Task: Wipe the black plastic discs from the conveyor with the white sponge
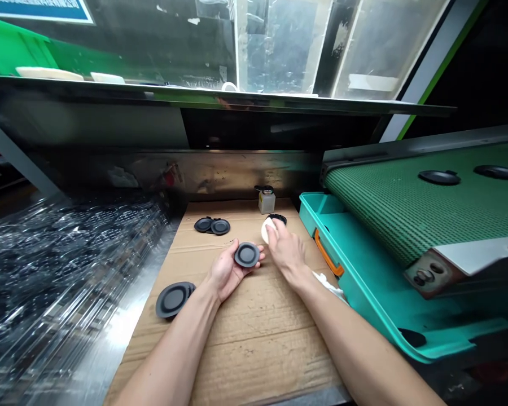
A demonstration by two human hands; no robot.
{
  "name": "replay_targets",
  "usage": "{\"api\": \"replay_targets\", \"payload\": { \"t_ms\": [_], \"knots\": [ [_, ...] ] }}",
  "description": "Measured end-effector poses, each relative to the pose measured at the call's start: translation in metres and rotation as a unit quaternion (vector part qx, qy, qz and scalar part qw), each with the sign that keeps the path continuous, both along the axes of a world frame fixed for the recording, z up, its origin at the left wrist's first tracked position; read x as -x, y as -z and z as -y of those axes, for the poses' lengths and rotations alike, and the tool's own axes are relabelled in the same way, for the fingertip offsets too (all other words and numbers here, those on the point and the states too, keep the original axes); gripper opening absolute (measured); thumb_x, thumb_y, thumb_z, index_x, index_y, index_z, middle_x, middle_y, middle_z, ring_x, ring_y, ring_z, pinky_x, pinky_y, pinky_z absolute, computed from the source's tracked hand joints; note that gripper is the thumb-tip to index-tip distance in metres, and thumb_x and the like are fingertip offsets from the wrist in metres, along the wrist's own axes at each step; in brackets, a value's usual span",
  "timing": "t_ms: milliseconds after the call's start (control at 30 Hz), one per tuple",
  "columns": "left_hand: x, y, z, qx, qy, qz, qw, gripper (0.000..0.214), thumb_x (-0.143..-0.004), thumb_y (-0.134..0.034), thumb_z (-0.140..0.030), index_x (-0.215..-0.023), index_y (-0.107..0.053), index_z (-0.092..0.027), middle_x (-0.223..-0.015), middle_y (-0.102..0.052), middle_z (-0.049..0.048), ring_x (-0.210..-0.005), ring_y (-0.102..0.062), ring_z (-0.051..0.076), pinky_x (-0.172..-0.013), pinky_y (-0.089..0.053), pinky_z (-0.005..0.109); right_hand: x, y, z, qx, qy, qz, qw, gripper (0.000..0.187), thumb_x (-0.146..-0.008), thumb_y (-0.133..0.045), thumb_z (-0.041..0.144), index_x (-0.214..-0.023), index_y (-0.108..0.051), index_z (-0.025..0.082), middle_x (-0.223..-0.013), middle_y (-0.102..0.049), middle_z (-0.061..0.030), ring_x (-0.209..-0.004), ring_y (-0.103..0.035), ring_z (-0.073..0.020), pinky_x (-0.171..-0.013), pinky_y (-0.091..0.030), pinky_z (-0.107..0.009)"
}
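My left hand (227,271) lies palm up over the cardboard sheet (254,332) and holds a round black rubber disc (246,255) in its fingers. Just to the right, my right hand (284,248) is closed around a white pad (266,228), pressed near a small black dish (276,217). A small white bottle (266,200) with a dark cap stands behind that dish. A stack of black discs (173,299) lies left of my left wrist. Two more discs (212,225) lie further back on the cardboard.
A green conveyor belt (389,208) on the right carries several black discs (439,177). Below its end sits a teal tray (364,282) with an orange handle (327,255). Clear plastic trays (63,265) are piled on the left. A metal shelf (195,98) overhangs the back.
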State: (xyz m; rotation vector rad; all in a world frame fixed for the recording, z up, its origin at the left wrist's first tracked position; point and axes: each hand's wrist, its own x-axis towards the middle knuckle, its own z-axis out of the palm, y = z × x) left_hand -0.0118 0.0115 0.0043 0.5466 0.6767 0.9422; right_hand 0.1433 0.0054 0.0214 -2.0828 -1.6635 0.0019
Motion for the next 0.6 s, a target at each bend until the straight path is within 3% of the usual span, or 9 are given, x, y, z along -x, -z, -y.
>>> {"api": "replay_targets", "payload": {
  "t_ms": [100,300,433,600],
  "knots": [
    [0.007,-0.005,-0.001,0.046,0.022,0.070,0.996,0.044,-0.097,-0.035,-0.036,-0.119,-0.056,-0.005,-0.118,-0.063,0.0286,-0.087,-0.069,0.028,-0.063,-0.056,0.033,-0.009,0.006,0.001,-0.011,0.012,-0.034,0.999,0.048,-0.101,-0.026,0.055,-0.131,-0.054,0.032,-0.090,-0.071,-0.0070,-0.080,-0.065,-0.0246,-0.068,-0.040,-0.030],
    [0.015,-0.014,0.005,0.082,0.049,0.192,0.977,0.048,-0.095,-0.035,-0.036,-0.126,-0.050,-0.002,-0.128,-0.054,0.0328,-0.098,-0.065,0.032,-0.072,-0.054,0.037,-0.009,0.020,0.005,0.003,0.004,-0.041,0.999,0.045,-0.099,-0.031,0.055,-0.123,-0.060,0.032,-0.088,-0.071,-0.0062,-0.080,-0.064,-0.0246,-0.068,-0.038,-0.030],
    [0.015,-0.016,0.007,0.076,0.051,0.201,0.975,0.046,-0.093,-0.038,-0.033,-0.124,-0.051,-0.002,-0.133,-0.050,0.0328,-0.106,-0.062,0.036,-0.075,-0.053,0.039,-0.013,0.021,0.002,-0.008,0.007,-0.048,0.999,0.042,-0.098,-0.034,0.054,-0.119,-0.062,0.031,-0.088,-0.071,-0.0063,-0.081,-0.064,-0.0252,-0.067,-0.038,-0.030],
    [0.015,-0.016,0.006,0.045,0.034,0.171,0.984,0.039,-0.091,-0.041,-0.029,-0.119,-0.056,-0.006,-0.131,-0.054,0.0289,-0.103,-0.064,0.035,-0.072,-0.052,0.039,-0.013,0.012,0.006,-0.053,-0.009,-0.108,0.993,0.040,-0.097,-0.038,0.051,-0.118,-0.063,0.028,-0.087,-0.071,-0.0060,-0.079,-0.063,-0.0235,-0.067,-0.039,-0.029]
  ]
}}
